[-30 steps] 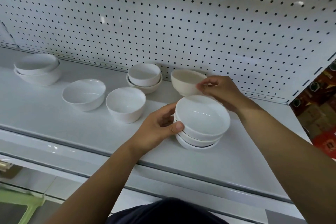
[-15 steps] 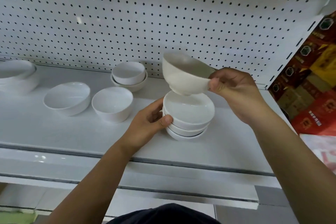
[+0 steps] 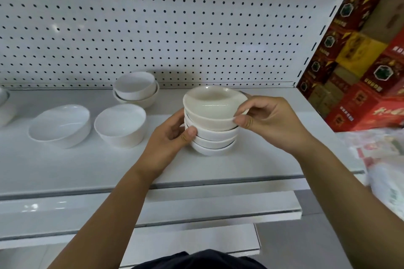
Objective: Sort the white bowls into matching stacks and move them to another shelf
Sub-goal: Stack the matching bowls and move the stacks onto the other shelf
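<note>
A stack of white bowls (image 3: 213, 140) stands on the white shelf (image 3: 251, 159), right of centre. On top of it sits an off-white bowl (image 3: 213, 107), and my right hand (image 3: 269, 122) pinches its right rim between thumb and fingers. My left hand (image 3: 168, 140) grips the stack's left side, thumb across the front. Two single white bowls (image 3: 62, 125) (image 3: 121, 123) stand to the left. A nested pair of bowls (image 3: 136, 88) sits at the back.
A white pegboard wall (image 3: 153, 24) backs the shelf. Red and gold boxes (image 3: 363, 59) are piled past the shelf's right end. Part of another bowl stack (image 3: 4, 107) shows at the far left edge. A lower shelf edge (image 3: 153, 214) runs below.
My right hand has lifted the off-white bowl from behind the stack and set it down on top. My left hand stayed on the stack. The camera has shifted right.
</note>
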